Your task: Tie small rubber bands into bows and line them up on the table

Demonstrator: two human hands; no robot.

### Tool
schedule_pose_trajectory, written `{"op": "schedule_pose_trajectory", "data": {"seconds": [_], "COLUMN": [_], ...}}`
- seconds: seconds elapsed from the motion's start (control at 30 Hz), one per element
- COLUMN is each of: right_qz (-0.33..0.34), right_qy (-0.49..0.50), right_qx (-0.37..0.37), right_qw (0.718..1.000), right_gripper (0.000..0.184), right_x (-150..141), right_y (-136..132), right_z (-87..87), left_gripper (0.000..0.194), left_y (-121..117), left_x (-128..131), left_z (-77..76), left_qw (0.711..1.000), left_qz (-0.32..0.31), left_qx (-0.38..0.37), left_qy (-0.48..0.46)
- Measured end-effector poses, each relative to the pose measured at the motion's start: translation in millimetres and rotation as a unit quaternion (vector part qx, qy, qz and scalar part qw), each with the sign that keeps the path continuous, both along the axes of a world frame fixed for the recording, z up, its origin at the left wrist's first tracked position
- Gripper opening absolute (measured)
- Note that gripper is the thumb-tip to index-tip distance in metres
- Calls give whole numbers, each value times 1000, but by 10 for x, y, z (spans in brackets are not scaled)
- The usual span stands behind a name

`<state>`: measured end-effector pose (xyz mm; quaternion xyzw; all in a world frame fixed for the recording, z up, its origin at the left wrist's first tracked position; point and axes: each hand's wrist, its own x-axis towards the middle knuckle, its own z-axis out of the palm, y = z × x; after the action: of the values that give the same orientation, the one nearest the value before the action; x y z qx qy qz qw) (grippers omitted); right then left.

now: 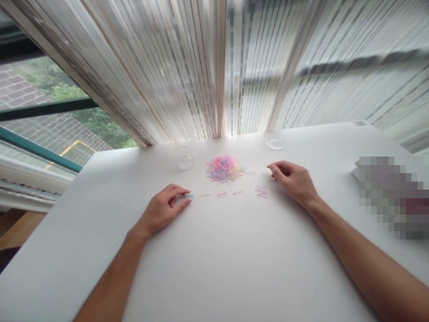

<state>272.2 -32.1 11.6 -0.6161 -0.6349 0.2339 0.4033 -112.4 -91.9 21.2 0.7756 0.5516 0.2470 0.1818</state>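
A loose pile of pastel paper clips (225, 167), pink, blue and yellow, lies toward the back of the white table. In front of it, small colour groups form a row: a yellowish clip (205, 195), pink clips (221, 194), more pink clips (237, 193) and purple clips (261, 192). At the row's left end, my left hand (167, 203) has thumb and forefinger on either side of turquoise paper clips (190, 196), gripping them at the tabletop. My right hand (291, 179), right of the pile, is closed in a pinch; anything between its fingertips is too small to make out.
Behind the pile stand a clear round container (183, 158) on the left and a clear shallow lid or dish (275, 142) on the right. A pixelated object (389, 192) sits at the table's right side. Striped curtains (187, 67) hang along the back edge.
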Motion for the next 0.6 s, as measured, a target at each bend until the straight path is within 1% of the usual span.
{"op": "schedule_pose_trajectory", "data": {"seconds": [0.13, 0.33, 0.6], "right_qz": [0, 3, 7], "right_qy": [-1, -2, -1], "right_qx": [5, 9, 9], "right_qw": [1000, 1000, 1000], "right_gripper": [35, 35, 37], "right_x": [-1, 9, 11], "right_y": [-3, -1, 2], "right_z": [2, -3, -3], "left_gripper": [31, 25, 23], "left_y": [-14, -2, 5], "left_x": [-21, -84, -43], "left_z": [14, 30, 49], "left_qw": [1000, 1000, 1000], "left_qz": [-5, -1, 7], "left_qx": [-10, -26, -20], "left_qy": [12, -14, -4]}}
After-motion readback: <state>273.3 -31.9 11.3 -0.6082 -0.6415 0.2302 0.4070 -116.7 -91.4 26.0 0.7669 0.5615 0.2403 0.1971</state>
